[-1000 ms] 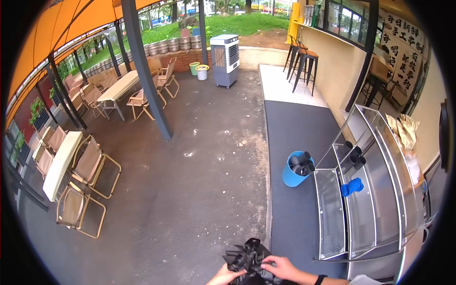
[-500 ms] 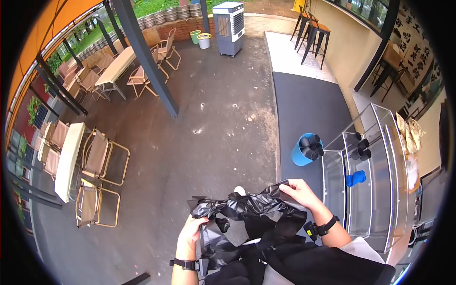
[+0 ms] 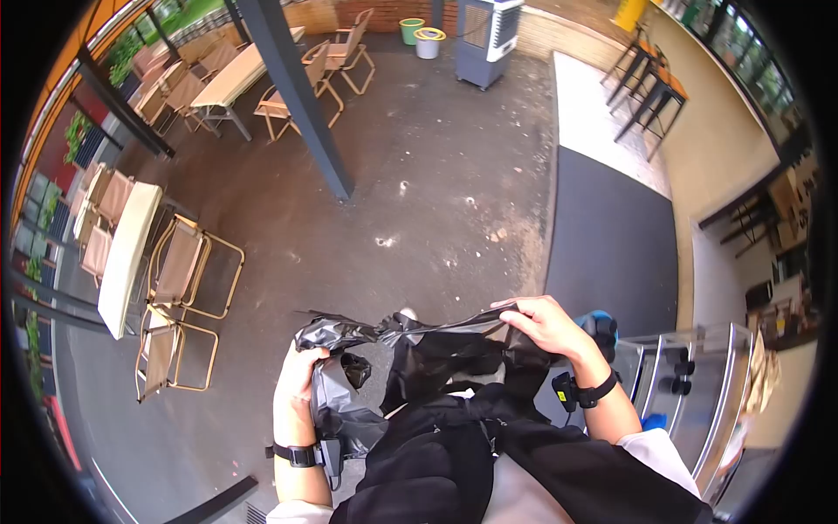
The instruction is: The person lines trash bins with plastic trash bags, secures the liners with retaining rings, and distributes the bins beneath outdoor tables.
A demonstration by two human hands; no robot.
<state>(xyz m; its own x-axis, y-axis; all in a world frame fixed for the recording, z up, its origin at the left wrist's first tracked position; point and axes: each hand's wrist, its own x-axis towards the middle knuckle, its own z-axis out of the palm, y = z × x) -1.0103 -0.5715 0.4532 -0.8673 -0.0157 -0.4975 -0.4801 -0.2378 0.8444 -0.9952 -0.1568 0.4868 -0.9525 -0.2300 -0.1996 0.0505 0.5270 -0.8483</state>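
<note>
A crumpled black plastic bag (image 3: 454, 354) stretches between my two hands in front of my body. My left hand (image 3: 301, 371) grips its gathered left end, where the plastic is bunched and hangs in loops. On the other side, my right hand (image 3: 539, 321) pinches the bag's upper edge between thumb and fingers. The span between the hands is pulled fairly taut, with thin plastic sagging below it. Behind the bag is a black apron (image 3: 419, 472), tied in a knot at the waist; where bag and apron overlap, their border is hard to tell.
A metal shelf rack (image 3: 690, 384) holding black cups stands at the right, beside a partly hidden blue bucket (image 3: 601, 327). A dark post (image 3: 301, 113) rises ahead left. Folding chairs (image 3: 179, 262) and a long table (image 3: 131, 258) are at left. An air cooler (image 3: 484, 44) stands far ahead.
My hands have moved farther apart, the left one going left, stretching the bag wider. My view has turned rightward in the yard, and the rack and bucket now sit lower at the right.
</note>
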